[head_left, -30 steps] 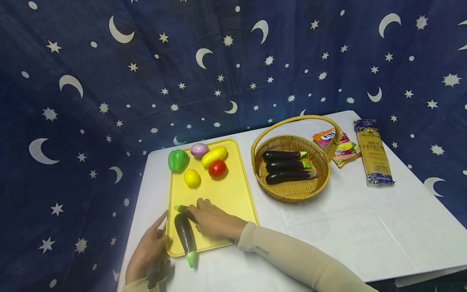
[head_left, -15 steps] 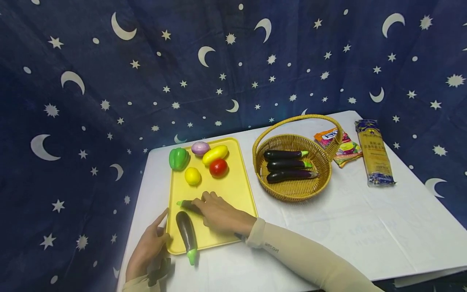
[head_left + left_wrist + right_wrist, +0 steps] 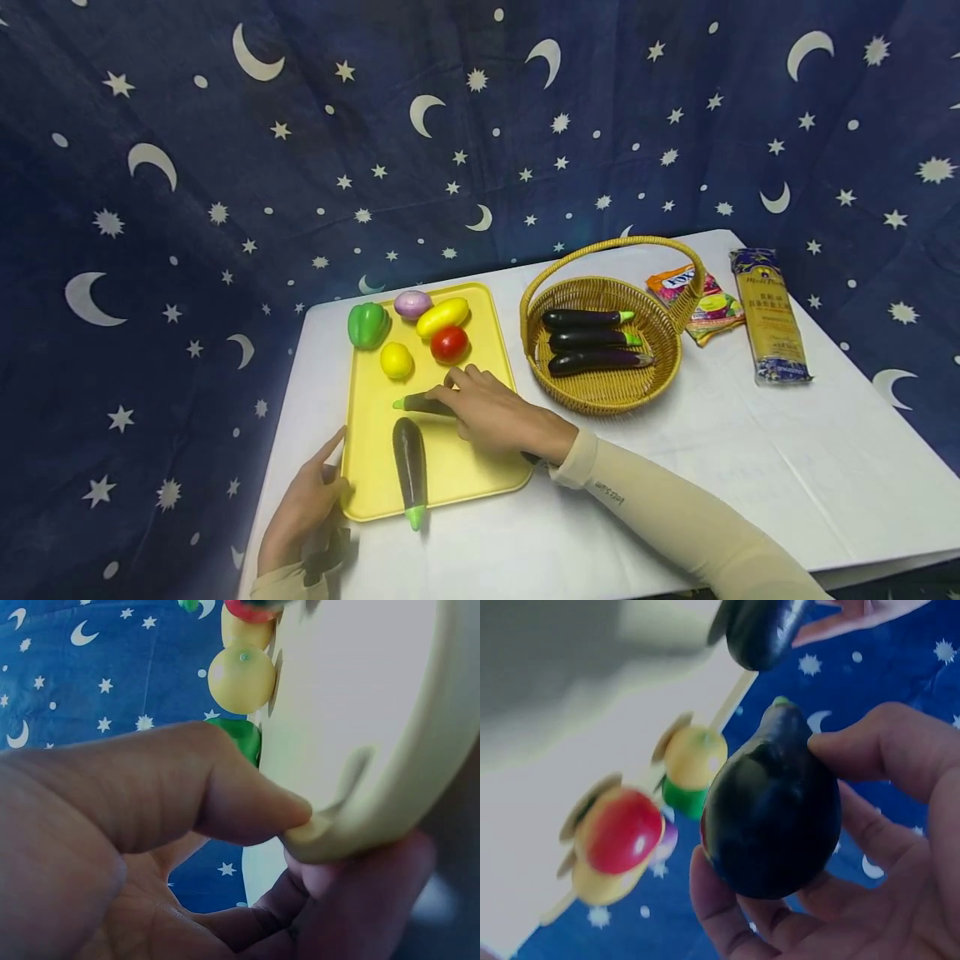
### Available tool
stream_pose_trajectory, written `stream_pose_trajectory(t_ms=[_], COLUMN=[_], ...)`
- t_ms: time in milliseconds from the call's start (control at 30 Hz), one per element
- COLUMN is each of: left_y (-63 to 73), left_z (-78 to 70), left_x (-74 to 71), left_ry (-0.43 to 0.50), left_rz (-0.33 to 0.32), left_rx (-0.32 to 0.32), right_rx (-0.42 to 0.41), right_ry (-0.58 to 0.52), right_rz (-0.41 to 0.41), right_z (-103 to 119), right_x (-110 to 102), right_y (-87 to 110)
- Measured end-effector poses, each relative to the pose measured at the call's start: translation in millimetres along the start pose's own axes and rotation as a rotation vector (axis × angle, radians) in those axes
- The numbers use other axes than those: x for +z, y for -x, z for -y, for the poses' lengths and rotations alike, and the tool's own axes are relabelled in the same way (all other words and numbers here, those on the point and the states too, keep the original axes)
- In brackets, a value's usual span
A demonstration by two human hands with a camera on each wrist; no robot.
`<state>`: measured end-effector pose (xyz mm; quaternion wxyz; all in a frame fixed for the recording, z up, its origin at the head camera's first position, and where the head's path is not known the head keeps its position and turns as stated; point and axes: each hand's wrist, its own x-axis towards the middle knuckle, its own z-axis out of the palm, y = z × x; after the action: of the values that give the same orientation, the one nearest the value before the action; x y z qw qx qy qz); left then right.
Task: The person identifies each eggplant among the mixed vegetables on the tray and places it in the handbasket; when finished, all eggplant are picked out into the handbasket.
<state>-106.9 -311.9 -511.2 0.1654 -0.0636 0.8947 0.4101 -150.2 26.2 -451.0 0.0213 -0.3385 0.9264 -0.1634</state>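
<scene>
My right hand grips a dark eggplant over the middle of the yellow tray, its green stem end pointing left. In the right wrist view, thumb and fingers wrap round the rounded body of this eggplant. A second eggplant lies along the near part of the tray, its green end jutting past the front rim. At the near left corner, my left hand holds the tray; the left wrist view shows the thumb on top of the rim and fingers beneath.
Toward the tray's far end are a green pepper, purple onion, yellow mango-like fruit, tomato and lemon. A handled wicker basket with three eggplants stands right, near a candy bag and noodle packet.
My right hand has moved right and toward the far side with the gripped eggplant. The second eggplant has shifted right on the tray. My left hand stays at the tray corner.
</scene>
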Motion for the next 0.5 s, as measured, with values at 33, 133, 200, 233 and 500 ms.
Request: stream_pose_trajectory(t_ms=[33,133,200,233,500], left_y=[-0.2,-0.3,-0.1,0.0,-1.2], left_z=[0.2,0.6,0.5,0.5,1.7], left_x=[-0.4,-1.2,-1.4,-1.5,0.1], left_ry=[-0.005,0.015,0.032,0.037,0.034], left_rz=[-0.001,0.002,0.005,0.004,0.001], left_rx=[0.001,0.005,0.007,0.009,-0.002], right_rx=[-0.010,-0.040,-0.062,-0.074,-0.148], right_ry=[0.009,0.042,0.064,0.074,0.079], right_rz=[-0.004,-0.022,-0.035,-0.046,-0.127], right_z=[-3,-10,-15,-17,-40], right_x=[-4,-15,-22,-25,-43], right_y=[2.7,11.0,16.4,19.2,48.1])
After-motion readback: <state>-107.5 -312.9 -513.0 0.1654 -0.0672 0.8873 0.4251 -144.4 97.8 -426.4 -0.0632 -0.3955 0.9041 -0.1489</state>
